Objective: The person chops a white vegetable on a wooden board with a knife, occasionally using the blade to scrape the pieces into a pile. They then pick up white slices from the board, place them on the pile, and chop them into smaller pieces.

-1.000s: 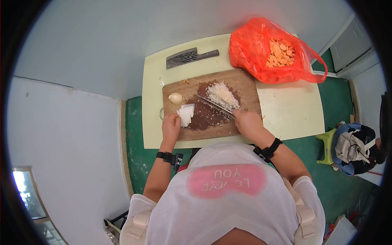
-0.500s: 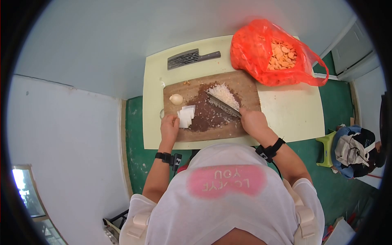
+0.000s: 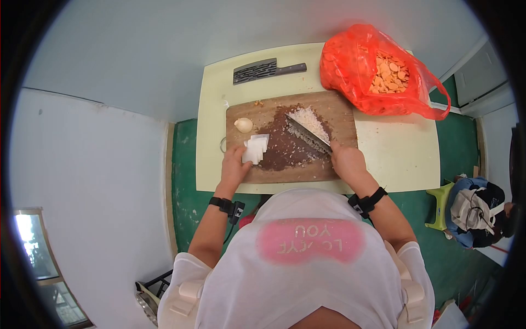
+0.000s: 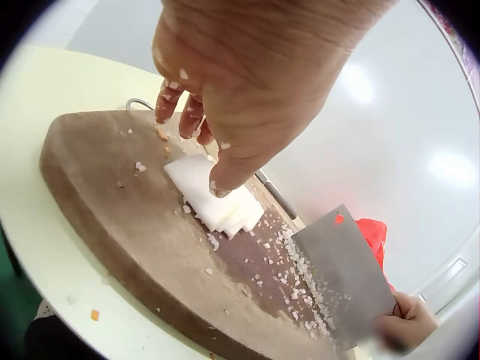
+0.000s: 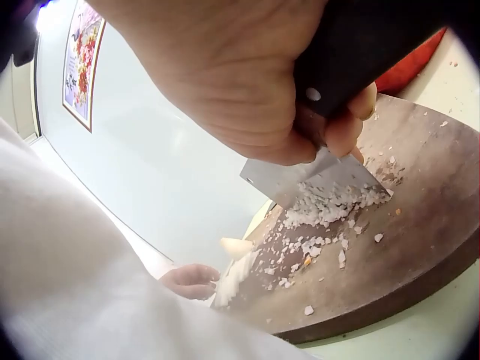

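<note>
White overlapping slices (image 3: 255, 149) lie on the left part of the wooden cutting board (image 3: 296, 174). My left hand (image 3: 235, 167) is at their left edge, its fingers spread and slightly bent; in the left wrist view the thumb of the left hand (image 4: 247, 82) touches or hovers over the slices (image 4: 214, 196). My right hand (image 3: 349, 163) grips the handle of a cleaver (image 3: 308, 135). The blade (image 5: 322, 176) stands against the minced white pile (image 5: 322, 206). A peeled pale bulb (image 3: 243, 125) rests at the board's upper left.
A second cleaver (image 3: 255, 71) lies behind the board on the pale table (image 3: 397, 164). A red plastic bag (image 3: 350, 68) of orange slices (image 3: 390, 73) stands at the back right. At the far right a person (image 3: 474, 203) is beside a green stool (image 3: 438, 205).
The right hand has moved the cleaver rightward along the mince. The left hand's fingers have opened out from a closer curl beside the slices. The whole view has shifted slightly.
</note>
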{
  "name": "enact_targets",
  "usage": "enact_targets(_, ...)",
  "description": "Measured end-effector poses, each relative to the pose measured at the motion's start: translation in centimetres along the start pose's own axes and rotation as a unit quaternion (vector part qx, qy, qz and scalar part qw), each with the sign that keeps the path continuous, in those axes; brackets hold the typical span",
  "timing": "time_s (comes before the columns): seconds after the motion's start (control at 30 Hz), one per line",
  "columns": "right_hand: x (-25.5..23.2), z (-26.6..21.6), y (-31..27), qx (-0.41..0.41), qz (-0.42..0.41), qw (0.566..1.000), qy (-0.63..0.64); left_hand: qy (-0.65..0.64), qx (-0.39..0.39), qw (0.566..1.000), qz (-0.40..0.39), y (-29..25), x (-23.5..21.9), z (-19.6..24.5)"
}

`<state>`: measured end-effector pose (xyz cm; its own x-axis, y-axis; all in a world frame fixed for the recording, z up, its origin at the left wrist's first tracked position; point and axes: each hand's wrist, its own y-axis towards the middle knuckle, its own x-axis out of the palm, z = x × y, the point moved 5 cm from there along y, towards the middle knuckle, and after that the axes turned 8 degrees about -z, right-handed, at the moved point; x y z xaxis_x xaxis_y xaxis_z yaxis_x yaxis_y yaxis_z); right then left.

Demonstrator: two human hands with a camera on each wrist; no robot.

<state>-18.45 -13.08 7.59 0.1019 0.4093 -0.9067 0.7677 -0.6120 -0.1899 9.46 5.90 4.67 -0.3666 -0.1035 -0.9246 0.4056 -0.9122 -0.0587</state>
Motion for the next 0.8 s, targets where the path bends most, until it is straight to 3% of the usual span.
enact_targets(0.1, 0.2, 0.2, 0.1, 0.004, 0.001, 1.000, 0.002, 0.025, 0.031, 0.999, -0.002, 0.0, 0.3, 0.2)
enact_targets(0.4, 0.2, 0.0, -0.3, 0.002, 0.017, 1.000, 0.008, 0.113, 0.026, 0.993, -0.009, -0.5, 1.0, 0.8)
enact_targets(0.8, 0.4, 0.3, -0.3, 0.002, 0.024, 1.000, 0.013, 0.130, 0.062, 0.990, 0.011, -0.9, 0.7, 1.4)
